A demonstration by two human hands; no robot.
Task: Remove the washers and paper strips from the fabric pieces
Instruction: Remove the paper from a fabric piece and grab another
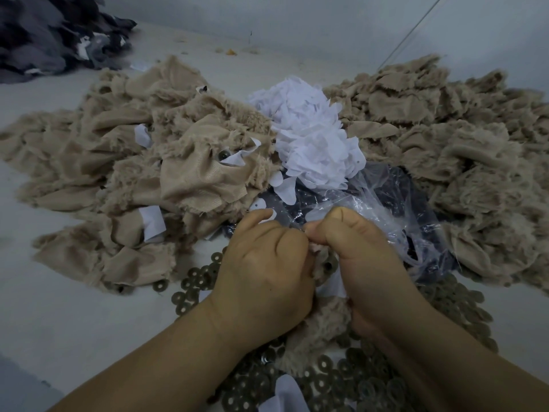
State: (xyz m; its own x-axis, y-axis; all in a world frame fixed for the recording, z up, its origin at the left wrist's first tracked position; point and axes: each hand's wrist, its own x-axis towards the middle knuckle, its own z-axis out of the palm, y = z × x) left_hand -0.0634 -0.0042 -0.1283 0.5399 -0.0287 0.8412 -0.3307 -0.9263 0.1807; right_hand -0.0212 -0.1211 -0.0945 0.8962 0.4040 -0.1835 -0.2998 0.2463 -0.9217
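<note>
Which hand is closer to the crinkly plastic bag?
Right. The right hand lies against the clear plastic bag, overlapping its near edge. The left hand sits beside it, farther left of the bag.

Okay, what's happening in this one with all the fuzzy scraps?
A person is stripping a tan fabric piece: the left hand and right hand both grip it. Loose washers lie spread beneath the wrists. A heap of white paper strips sits ahead, with piles of tan fabric either side; the left pile still shows paper strips.
</note>
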